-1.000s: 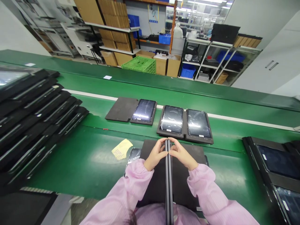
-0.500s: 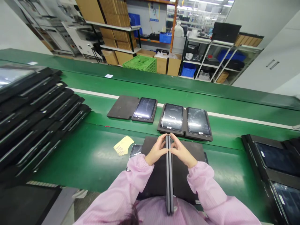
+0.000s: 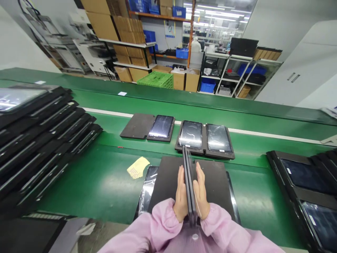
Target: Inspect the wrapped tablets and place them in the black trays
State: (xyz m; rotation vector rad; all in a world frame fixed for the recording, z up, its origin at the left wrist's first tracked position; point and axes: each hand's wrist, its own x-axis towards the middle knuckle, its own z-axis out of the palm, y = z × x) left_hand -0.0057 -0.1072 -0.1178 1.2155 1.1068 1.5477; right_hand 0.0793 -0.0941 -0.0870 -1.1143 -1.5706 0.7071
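Above the dark board (image 3: 167, 182), my left hand (image 3: 181, 195) and right hand (image 3: 201, 193) hold two upright tablets (image 3: 189, 182) together between flattened palms, where even pressure should keep their edges flush.

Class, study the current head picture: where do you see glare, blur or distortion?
Head view: white glare streaks the tablet screens; a softer sheen lies on the green bench; the dark slabs between the left hand and right hand look smeared; the white cabinet leans outward, perhaps lens distortion.
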